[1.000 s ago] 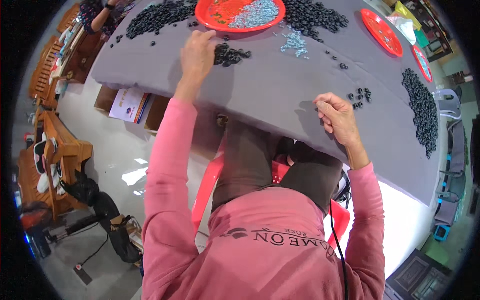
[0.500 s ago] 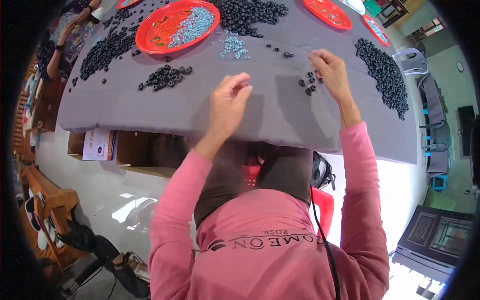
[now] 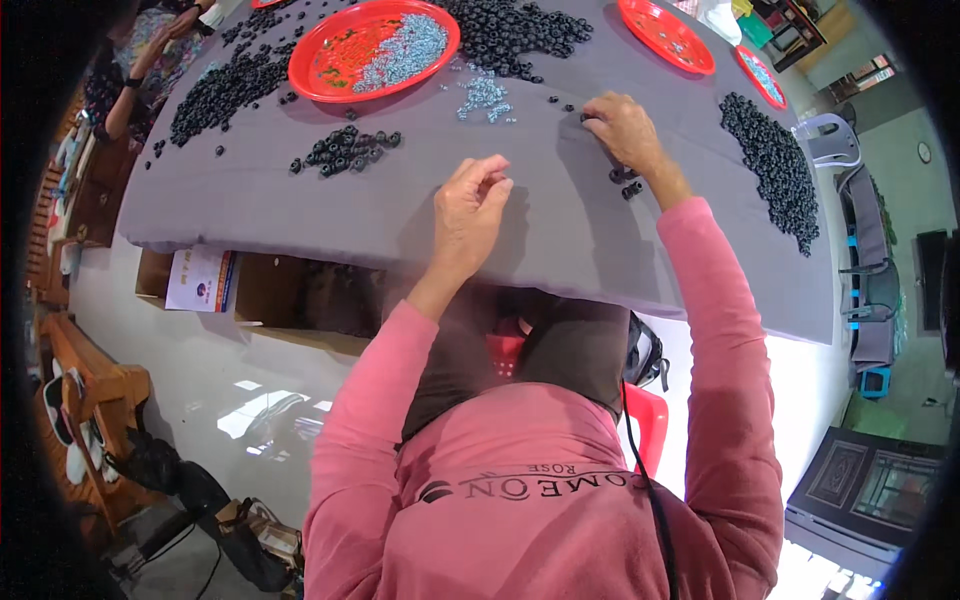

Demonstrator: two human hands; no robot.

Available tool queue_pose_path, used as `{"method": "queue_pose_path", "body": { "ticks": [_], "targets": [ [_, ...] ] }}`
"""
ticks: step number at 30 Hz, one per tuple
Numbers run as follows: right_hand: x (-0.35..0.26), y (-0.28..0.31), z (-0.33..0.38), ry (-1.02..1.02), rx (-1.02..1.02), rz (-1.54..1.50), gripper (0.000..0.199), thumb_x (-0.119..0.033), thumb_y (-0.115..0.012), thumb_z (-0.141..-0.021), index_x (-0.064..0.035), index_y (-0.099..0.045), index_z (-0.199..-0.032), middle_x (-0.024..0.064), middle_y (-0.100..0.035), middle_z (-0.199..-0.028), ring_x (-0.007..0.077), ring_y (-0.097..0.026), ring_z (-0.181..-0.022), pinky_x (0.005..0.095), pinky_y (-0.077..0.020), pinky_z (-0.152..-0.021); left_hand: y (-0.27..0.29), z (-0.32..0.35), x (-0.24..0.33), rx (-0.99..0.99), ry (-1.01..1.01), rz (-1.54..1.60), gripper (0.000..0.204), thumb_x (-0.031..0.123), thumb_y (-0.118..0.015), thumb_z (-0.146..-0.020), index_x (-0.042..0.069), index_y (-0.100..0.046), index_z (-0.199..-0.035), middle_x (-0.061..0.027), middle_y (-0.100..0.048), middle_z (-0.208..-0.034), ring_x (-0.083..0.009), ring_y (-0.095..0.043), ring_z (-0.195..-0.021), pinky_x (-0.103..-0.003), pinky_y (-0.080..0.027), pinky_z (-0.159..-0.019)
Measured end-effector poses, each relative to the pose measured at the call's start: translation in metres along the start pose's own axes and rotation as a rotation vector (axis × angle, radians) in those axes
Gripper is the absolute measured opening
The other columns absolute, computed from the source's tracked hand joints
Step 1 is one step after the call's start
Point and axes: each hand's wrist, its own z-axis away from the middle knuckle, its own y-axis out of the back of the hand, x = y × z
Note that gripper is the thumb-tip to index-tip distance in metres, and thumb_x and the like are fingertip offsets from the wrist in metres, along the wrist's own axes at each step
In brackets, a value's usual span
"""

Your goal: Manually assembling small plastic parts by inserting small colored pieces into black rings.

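Observation:
My right hand (image 3: pixel 625 130) is reaching over the grey cloth, its thumb and fingertips closing on a small dark bead (image 3: pixel 586 117). Two more black beads (image 3: pixel 561 103) lie just to the left of those fingertips. Under and beside the right wrist sits a small group of black beads (image 3: pixel 631 189), partly covered by the hand. Nearer the table's front edge, my left hand (image 3: pixel 470 210) is held above the cloth with thumb and fingers curled together. Whatever it pinches, if anything, is too small to make out.
A red tray (image 3: pixel 310 75) of pale blue and other beads stands at the back, with loose blue beads (image 3: pixel 484 95) beside it. Black bead piles (image 3: pixel 770 165) spread right, back and left, plus a small cluster (image 3: pixel 345 150). Another red tray (image 3: pixel 665 40) sits back right. A person's hand (image 3: pixel 155 50) shows far left.
My right hand has moved left and slightly forward, from the small bead group to a bead near the middle. The left hand keeps its curled pose. The whole view has shifted slightly.

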Motion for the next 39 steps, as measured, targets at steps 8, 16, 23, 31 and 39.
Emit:
{"method": "queue_pose_path", "body": {
  "ticks": [8, 16, 23, 31, 39],
  "targets": [
    [-0.076, 0.012, 0.009, 0.053, 0.047, -0.286, 0.017, -0.005, -0.063, -0.071, -0.0017, -0.062, -0.088, 0.0080, -0.062, -0.081, 0.0197, -0.059, -0.073, 0.0302, -0.0478, -0.068, 0.004, 0.000, 0.004, 0.015, 0.048, 0.024, 0.018, 0.004, -0.058, -0.082, 0.001, -0.061, -0.099, -0.0040, -0.057, -0.081, -0.0106, -0.057, -0.072, -0.024, -0.046, -0.065],
    [-0.131, 0.013, 0.023, 0.012, 0.078, -0.527, 0.021, -0.003, -0.066, -0.069, -0.0033, -0.061, -0.090, 0.0038, -0.059, -0.072, 0.0102, -0.056, -0.061, 0.0254, -0.0470, -0.059, 0.003, -0.004, 0.009, -0.063, 0.178, 0.400, 0.022, 0.010, -0.054, -0.090, -0.001, -0.058, -0.108, -0.0045, -0.062, -0.096, -0.0090, -0.059, -0.081, -0.023, -0.049, -0.067],
    [-0.140, 0.011, 0.028, -0.022, 0.101, -0.549, 0.020, -0.002, -0.066, -0.070, -0.0022, -0.061, -0.090, 0.0030, -0.057, -0.070, 0.0083, -0.053, -0.060, 0.0218, -0.0450, -0.057, 0.005, -0.003, 0.006, -0.092, 0.180, 0.453, 0.024, 0.009, -0.055, -0.089, -0.001, -0.056, -0.111, -0.0040, -0.061, -0.095, -0.0086, -0.057, -0.079, -0.023, -0.049, -0.072],
    [-0.150, 0.018, 0.029, -0.024, 0.076, -0.737, 0.028, 0.001, -0.068, -0.068, -0.0024, -0.063, -0.096, 0.0026, -0.056, -0.075, 0.0081, -0.051, -0.059, 0.0217, -0.0440, -0.056, 0.018, -0.009, 0.007, -0.152, 0.262, 0.776, 0.024, 0.007, -0.053, -0.090, 0.002, -0.054, -0.113, -0.0024, -0.060, -0.097, -0.0091, -0.058, -0.084, -0.024, -0.049, -0.074],
    [-0.145, 0.019, 0.030, 0.073, 0.073, -0.579, 0.026, 0.000, -0.070, -0.069, -0.0060, -0.065, -0.094, 0.0021, -0.053, -0.075, 0.0075, -0.049, -0.058, 0.0222, -0.0426, -0.054, 0.017, -0.008, 0.008, -0.228, 0.241, 0.681, 0.025, 0.008, -0.053, -0.089, 0.001, -0.053, -0.114, -0.0021, -0.059, -0.095, -0.0089, -0.056, -0.082, -0.025, -0.048, -0.074]
  ]
}}
